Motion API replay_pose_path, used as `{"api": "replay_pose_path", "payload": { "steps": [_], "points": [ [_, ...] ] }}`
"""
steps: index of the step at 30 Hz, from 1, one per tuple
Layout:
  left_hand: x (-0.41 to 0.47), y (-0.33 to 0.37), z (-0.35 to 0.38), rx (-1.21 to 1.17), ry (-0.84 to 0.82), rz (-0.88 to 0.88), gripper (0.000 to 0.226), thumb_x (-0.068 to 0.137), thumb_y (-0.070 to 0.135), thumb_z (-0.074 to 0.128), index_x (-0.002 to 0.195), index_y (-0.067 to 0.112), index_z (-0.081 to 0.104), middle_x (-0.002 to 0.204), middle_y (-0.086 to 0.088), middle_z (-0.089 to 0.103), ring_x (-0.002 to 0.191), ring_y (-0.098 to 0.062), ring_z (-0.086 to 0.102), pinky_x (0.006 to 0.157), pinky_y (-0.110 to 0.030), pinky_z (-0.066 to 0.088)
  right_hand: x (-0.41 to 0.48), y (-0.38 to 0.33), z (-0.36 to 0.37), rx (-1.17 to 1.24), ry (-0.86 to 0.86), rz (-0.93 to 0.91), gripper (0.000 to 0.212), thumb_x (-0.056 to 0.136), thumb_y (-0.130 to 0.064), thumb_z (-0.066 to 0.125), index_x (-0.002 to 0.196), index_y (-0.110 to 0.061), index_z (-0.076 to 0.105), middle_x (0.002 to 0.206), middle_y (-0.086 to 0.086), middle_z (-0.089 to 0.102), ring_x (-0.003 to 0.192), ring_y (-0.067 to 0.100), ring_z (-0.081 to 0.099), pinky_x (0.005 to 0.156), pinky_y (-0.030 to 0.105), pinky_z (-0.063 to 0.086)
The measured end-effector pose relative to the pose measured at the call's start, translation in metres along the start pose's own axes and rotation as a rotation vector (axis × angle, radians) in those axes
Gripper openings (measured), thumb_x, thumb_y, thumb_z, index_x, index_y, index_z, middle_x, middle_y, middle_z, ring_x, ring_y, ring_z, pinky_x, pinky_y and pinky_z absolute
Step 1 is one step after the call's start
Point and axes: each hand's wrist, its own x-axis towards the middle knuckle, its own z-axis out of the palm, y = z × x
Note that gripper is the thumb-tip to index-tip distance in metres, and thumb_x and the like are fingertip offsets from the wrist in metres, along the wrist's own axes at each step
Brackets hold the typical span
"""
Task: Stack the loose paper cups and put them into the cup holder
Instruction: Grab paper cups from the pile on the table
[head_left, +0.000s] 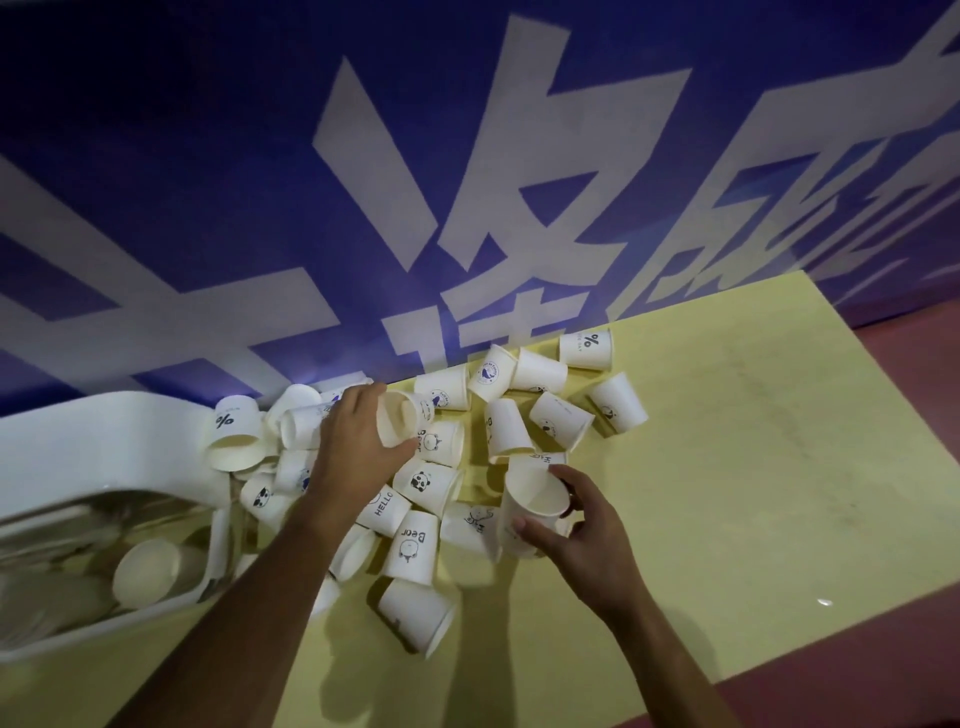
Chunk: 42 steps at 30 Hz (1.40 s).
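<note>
Several loose white paper cups (428, 483) with printed pictures lie scattered on a pale yellow table (753, 467). My left hand (358, 436) grips one cup (400, 418) at the back of the pile, its mouth facing me. My right hand (576, 535) holds an upright cup (535, 504) near the pile's right side, thumb and fingers round its rim. The white cup holder (78, 447) lies at the left, with a stack of cups (148, 571) inside its clear tray.
A blue banner wall (208, 208) with large white characters rises right behind the table. A dark red floor (883, 675) shows past the table's right and near edges. More cups (587, 348) lie near the wall.
</note>
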Motion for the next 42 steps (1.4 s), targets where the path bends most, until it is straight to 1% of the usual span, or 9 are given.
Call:
{"api": "replay_pose_path", "payload": {
  "steps": [5, 9, 12, 17, 23, 27, 32, 37, 42],
  "points": [
    [-0.028, -0.015, -0.013, -0.098, 0.066, 0.029, 0.081, 0.07, 0.035, 0.093, 0.139, 0.012, 0.056, 0.138, -0.007, 0.053, 0.131, -0.028, 0.047, 0.113, -0.043, 0.04, -0.007, -0.014, 0.017, -0.016, -0.007, -0.037, 0.062, 0.072, -0.039, 0.091, 0.125, -0.039, 0.06, 0.114, -0.021, 0.066, 0.1, 0.005, 0.06, 0.075, 0.023, 0.051],
    [-0.064, -0.045, -0.029, -0.151, 0.101, -0.001, 0.083, 0.07, 0.036, 0.092, 0.141, 0.015, 0.055, 0.139, -0.003, 0.048, 0.133, -0.025, 0.044, 0.111, -0.039, 0.039, -0.015, -0.028, 0.046, -0.045, -0.049, -0.074, 0.061, 0.071, -0.044, 0.09, 0.124, -0.043, 0.06, 0.113, -0.022, 0.066, 0.101, 0.007, 0.061, 0.082, 0.036, 0.057],
    [-0.091, -0.073, -0.045, -0.196, 0.108, -0.024, 0.085, 0.068, 0.038, 0.092, 0.141, 0.016, 0.054, 0.139, -0.004, 0.049, 0.131, -0.025, 0.046, 0.109, -0.042, 0.043, -0.023, -0.041, 0.075, -0.066, -0.087, -0.1, 0.061, 0.072, -0.045, 0.09, 0.123, -0.044, 0.057, 0.112, -0.027, 0.064, 0.101, 0.003, 0.06, 0.083, 0.036, 0.058],
    [-0.133, -0.127, -0.083, -0.275, 0.139, -0.028, 0.082, 0.066, 0.029, 0.093, 0.137, 0.019, 0.055, 0.133, 0.005, 0.051, 0.125, -0.02, 0.049, 0.1, -0.031, 0.042, -0.046, -0.067, 0.142, -0.125, -0.145, -0.164, 0.065, 0.073, -0.043, 0.09, 0.129, -0.041, 0.056, 0.119, -0.027, 0.063, 0.103, -0.002, 0.059, 0.083, 0.029, 0.054],
    [-0.177, -0.193, -0.132, -0.351, 0.17, -0.048, 0.078, 0.069, 0.038, 0.091, 0.137, 0.022, 0.056, 0.131, 0.015, 0.046, 0.123, -0.01, 0.048, 0.096, -0.024, 0.041, -0.084, -0.097, 0.229, -0.128, -0.177, -0.203, 0.062, 0.072, -0.035, 0.092, 0.123, -0.044, 0.058, 0.116, -0.029, 0.064, 0.105, -0.002, 0.06, 0.08, 0.021, 0.053],
    [-0.194, -0.235, -0.152, -0.391, 0.173, -0.04, 0.078, 0.069, 0.04, 0.089, 0.137, 0.024, 0.055, 0.133, 0.017, 0.046, 0.123, -0.006, 0.049, 0.098, -0.021, 0.041, -0.105, -0.103, 0.275, -0.112, -0.154, -0.196, 0.063, 0.071, -0.034, 0.093, 0.125, -0.037, 0.06, 0.116, -0.021, 0.066, 0.102, 0.002, 0.06, 0.075, 0.029, 0.052],
    [-0.198, -0.269, -0.163, -0.373, 0.206, -0.033, 0.076, 0.071, 0.038, 0.09, 0.136, 0.019, 0.057, 0.135, 0.008, 0.05, 0.126, -0.016, 0.05, 0.101, -0.028, 0.043, -0.116, -0.104, 0.308, -0.086, -0.109, -0.166, 0.067, 0.066, -0.046, 0.093, 0.124, -0.04, 0.061, 0.114, -0.021, 0.067, 0.1, 0.009, 0.064, 0.077, 0.047, 0.06],
    [-0.182, -0.277, -0.164, -0.335, 0.253, 0.015, 0.072, 0.074, 0.046, 0.083, 0.133, 0.013, 0.06, 0.132, -0.002, 0.056, 0.123, -0.02, 0.051, 0.104, -0.019, 0.037, -0.12, -0.109, 0.318, -0.06, -0.087, -0.157, 0.069, 0.066, -0.04, 0.095, 0.126, -0.032, 0.062, 0.117, -0.012, 0.068, 0.099, 0.007, 0.061, 0.072, 0.032, 0.055],
    [-0.161, -0.281, -0.151, -0.307, 0.211, 0.077, 0.066, 0.078, 0.051, 0.073, 0.132, 0.014, 0.059, 0.133, -0.002, 0.059, 0.121, -0.023, 0.052, 0.104, -0.025, 0.038, -0.12, -0.118, 0.318, -0.033, -0.092, -0.145, 0.058, 0.071, -0.028, 0.093, 0.117, -0.042, 0.061, 0.111, -0.015, 0.068, 0.096, 0.007, 0.062, 0.065, 0.027, 0.055]
  ]
}}
